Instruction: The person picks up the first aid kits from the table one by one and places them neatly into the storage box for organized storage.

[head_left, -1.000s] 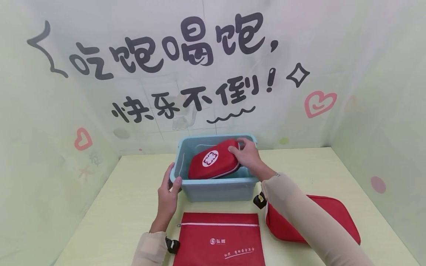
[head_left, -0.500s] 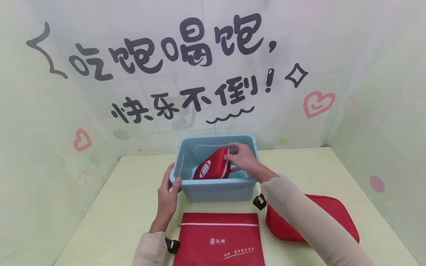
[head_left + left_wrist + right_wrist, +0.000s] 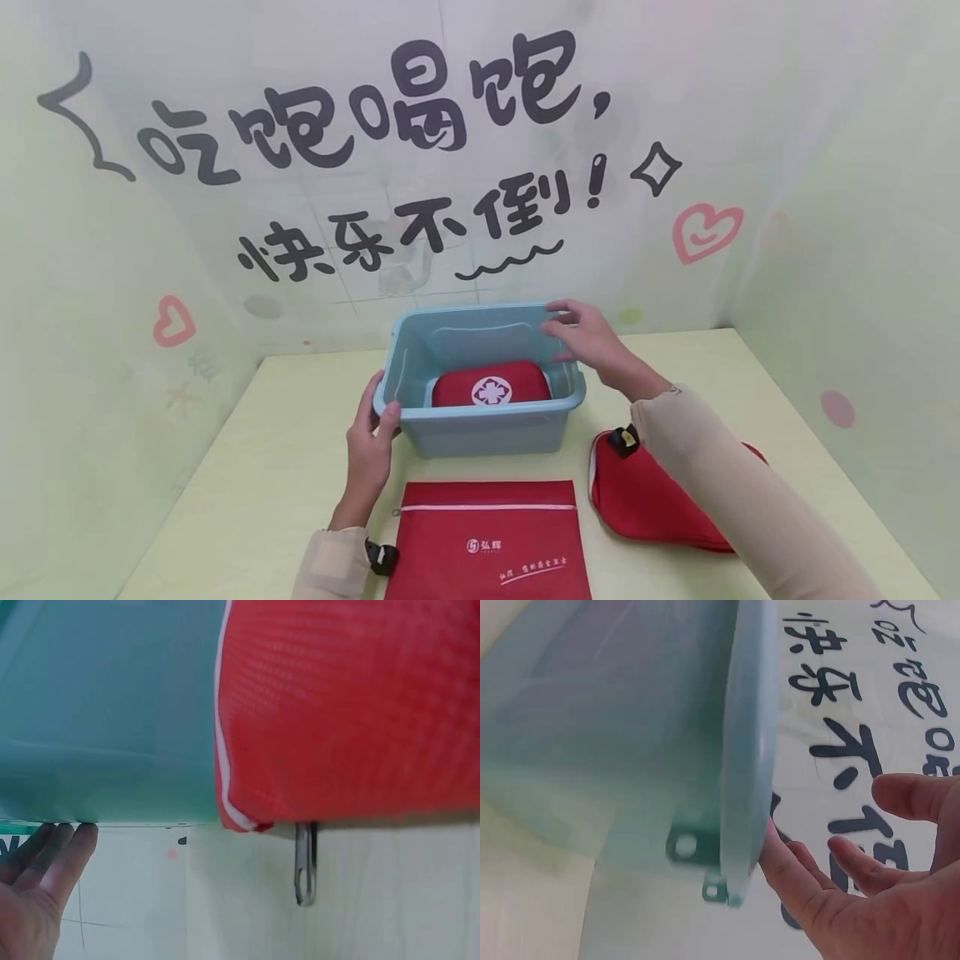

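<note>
Inside a light blue plastic storage bin [image 3: 483, 432] lies a red first-aid case [image 3: 456, 385] with a white round emblem facing me; the front wall hides its lower part. My left hand [image 3: 369, 458] holds the bin at its front left corner, thumb at the rim and fingers along the outer left side. In the left wrist view, the fingertips of that hand [image 3: 46, 874] touch the bin wall. My right hand [image 3: 591, 337] is over the bin's right rim with fingers spread and nothing held. Fingers of the right hand [image 3: 877, 892] are beside the bin's rim in the right wrist view.
A flat red zip pouch [image 3: 450, 546] with white print lies in front of the bin, its zipper pull [image 3: 304, 874] visible in the left wrist view. Another red bag [image 3: 645, 492] lies at the right, partly under my right sleeve. A lettered wall [image 3: 337, 192] stands behind.
My right hand let go of the first-aid case and moved up and right. The case went from tilted in that hand to lying in the bin. My left hand stayed on the bin.
</note>
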Tool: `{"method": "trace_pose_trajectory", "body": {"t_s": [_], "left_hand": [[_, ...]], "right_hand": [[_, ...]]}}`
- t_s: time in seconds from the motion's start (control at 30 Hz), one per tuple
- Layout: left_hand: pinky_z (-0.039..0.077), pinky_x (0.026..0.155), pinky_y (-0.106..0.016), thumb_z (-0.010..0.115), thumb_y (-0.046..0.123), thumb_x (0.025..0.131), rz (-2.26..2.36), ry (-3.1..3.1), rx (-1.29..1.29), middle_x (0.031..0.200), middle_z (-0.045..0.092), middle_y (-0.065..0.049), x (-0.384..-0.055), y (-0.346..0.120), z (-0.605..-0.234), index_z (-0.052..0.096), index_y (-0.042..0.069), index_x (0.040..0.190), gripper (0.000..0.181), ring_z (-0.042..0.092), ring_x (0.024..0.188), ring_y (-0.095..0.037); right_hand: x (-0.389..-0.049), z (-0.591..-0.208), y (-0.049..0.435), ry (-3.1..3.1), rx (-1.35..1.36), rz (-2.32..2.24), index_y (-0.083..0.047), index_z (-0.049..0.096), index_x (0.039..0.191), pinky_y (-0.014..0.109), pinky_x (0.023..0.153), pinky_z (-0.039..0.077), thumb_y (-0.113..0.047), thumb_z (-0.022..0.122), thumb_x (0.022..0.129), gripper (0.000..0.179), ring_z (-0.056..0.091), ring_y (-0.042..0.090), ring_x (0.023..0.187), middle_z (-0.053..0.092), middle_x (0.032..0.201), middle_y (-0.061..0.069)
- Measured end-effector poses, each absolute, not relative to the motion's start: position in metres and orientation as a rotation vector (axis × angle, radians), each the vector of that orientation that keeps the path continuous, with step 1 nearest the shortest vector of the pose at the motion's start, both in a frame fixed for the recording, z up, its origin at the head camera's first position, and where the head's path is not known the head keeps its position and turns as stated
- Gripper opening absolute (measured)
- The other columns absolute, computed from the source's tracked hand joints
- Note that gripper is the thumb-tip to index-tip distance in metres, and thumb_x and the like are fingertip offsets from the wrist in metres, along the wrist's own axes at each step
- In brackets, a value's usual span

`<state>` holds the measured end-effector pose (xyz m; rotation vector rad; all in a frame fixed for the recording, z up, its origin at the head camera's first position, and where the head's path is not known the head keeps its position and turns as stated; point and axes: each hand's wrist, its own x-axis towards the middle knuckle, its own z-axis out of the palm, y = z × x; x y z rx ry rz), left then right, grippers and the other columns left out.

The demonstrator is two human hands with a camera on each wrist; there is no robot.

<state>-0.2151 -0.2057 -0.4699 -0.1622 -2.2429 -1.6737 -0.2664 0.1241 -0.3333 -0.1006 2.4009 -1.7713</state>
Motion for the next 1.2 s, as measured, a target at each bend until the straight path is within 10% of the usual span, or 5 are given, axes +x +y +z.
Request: {"method": "trace_pose_trajectory", "body": {"t_s": [0.83,1.2], "left_hand": [[0.052,0.089,-0.058,0.056,0.031,0.101,-1.67,-2.233,-0.155,0.147,0.044,-0.013,-0.214,-0.207,-0.472,0.035,0.032,0.155,0.057,0.052,0.122,-0.036],[0.052,0.089,-0.058,0.056,0.03,0.101,-1.658,-2.223,-0.161,0.147,0.045,-0.013,-0.215,-0.205,-0.472,0.035,0.031,0.155,0.057,0.052,0.121,-0.036]], "right_hand": [[-0.259,-0.343,0.219,2.488,-0.087,-1.804,0.002,0.032,0.151,0.051,0.093,0.052,-0.021,0.051,0.103,0.057,0.052,0.044,0.124,0.042,0.143,0.031],[-0.245,-0.366,0.257,2.457,-0.048,-1.794,0.008,0.034,0.147,0.045,0.088,0.057,-0.023,0.053,0.103,0.057,0.066,0.014,0.097,0.043,0.137,0.03]]}}
